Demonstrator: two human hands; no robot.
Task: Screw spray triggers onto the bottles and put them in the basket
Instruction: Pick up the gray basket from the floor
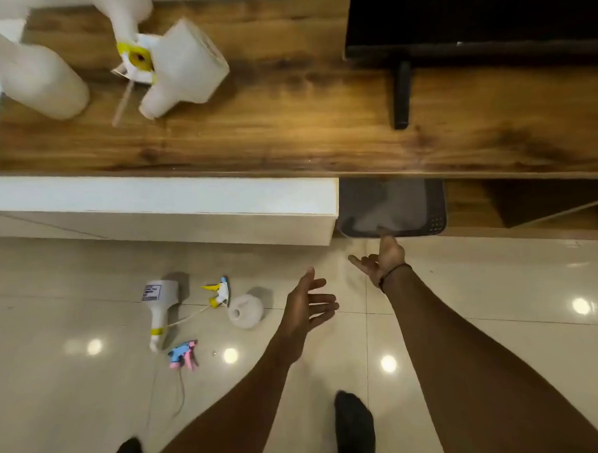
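Basket: dark basket (392,206) sits in the open shelf under the wooden top, beside the white cabinet (160,212).
Right hand: right hand (384,258) reaches to the basket's front rim, 1 fingertip touching it, the other fingers loosely curled, holding nothing.
Left hand: left hand (309,303) hovers over the floor, fingers spread and relaxed, holding nothing.
Floor items: labelled bottle (160,302) lies on its side with a yellow collar at the neck; round bottle (246,310) lies just right of it, neck open; yellow-and-white trigger (220,291) lies between them; blue-and-pink trigger (184,354) lies nearer the person.
Wooden top: 2 white bottles (34,73) (184,67) lie on the wooden top (286,117), with a yellow-collared trigger (136,57) between them.
Screen: black screen (470,13) stands at the right.
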